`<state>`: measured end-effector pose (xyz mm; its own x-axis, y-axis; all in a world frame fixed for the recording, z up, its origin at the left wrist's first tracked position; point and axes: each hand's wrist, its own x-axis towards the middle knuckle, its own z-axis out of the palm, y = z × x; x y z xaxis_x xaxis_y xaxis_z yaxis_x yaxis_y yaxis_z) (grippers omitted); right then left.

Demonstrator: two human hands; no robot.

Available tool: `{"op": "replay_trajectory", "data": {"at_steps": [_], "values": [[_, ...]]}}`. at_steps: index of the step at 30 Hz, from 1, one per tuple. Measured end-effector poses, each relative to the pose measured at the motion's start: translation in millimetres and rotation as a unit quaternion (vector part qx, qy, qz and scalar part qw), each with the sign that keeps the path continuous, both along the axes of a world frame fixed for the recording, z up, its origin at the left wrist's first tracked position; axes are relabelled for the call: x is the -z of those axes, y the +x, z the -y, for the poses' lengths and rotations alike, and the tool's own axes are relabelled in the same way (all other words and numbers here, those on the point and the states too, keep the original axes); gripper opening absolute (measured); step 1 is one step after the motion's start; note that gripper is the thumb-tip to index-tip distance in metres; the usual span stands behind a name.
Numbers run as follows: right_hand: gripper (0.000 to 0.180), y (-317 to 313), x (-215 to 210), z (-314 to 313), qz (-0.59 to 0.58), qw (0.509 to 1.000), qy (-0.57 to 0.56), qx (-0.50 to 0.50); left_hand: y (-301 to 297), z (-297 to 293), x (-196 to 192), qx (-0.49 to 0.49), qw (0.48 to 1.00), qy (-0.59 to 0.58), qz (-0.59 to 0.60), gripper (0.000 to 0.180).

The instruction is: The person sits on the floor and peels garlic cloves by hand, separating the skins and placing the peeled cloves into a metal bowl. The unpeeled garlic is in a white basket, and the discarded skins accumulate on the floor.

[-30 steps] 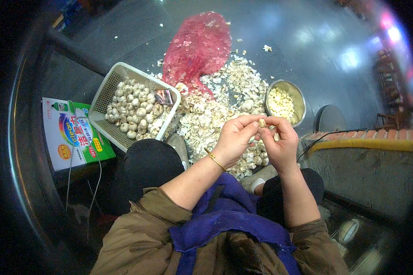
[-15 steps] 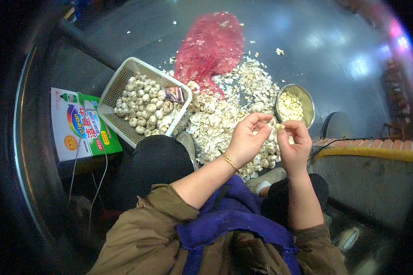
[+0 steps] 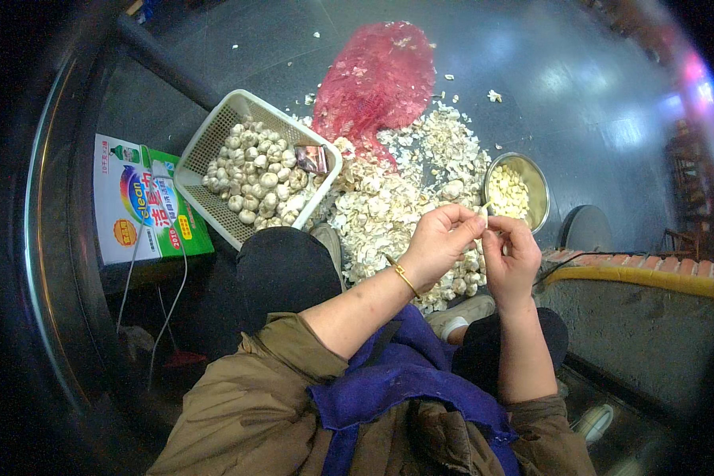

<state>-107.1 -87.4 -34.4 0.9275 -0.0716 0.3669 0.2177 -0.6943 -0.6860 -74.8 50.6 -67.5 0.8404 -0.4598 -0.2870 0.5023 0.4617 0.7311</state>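
Over the pile of skins, my two hands meet at the fingertips around a small pale garlic clove (image 3: pixel 484 212). My left hand (image 3: pixel 436 247), with a gold bracelet at the wrist, pinches it between thumb and forefinger. My right hand (image 3: pixel 513 258) has its curled fingers closed against the same clove from the other side. Just beyond them is a round metal bowl (image 3: pixel 541 186) holding peeled cloves (image 3: pixel 507 190). Below the hands lie loose skins (image 3: pixel 373 213) and several unpeeled cloves, partly hidden by my hands.
A pale plastic basket (image 3: pixel 201 151) of whole garlic bulbs (image 3: pixel 254 170) stands on the left, with a small dark packet (image 3: pixel 312 159) inside. Beside it is a green and white box (image 3: pixel 139 206). A red mesh bag (image 3: pixel 377 79) lies ahead. A brick ledge (image 3: pixel 650 263) runs along the right.
My left hand has moved in to the right, and its fingertips now close on the clove that my right hand was holding. The whole view has shifted slightly.
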Motion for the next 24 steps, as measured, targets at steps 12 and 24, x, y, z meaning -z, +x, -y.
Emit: {"op": "replay_trajectory", "data": {"at_steps": [12, 24], "values": [[0.015, -1, 2, -1, 0.007, 1.0, -0.011, 0.011, 1, 0, 5, 0.003, 0.998, 0.052, 0.023, 0.013], [0.012, -1, 1, -2, -0.002, 1.0, 0.003, -0.015, 3, -2, 5, -0.023, 0.999, 0.036, 0.011, 0.019]]}}
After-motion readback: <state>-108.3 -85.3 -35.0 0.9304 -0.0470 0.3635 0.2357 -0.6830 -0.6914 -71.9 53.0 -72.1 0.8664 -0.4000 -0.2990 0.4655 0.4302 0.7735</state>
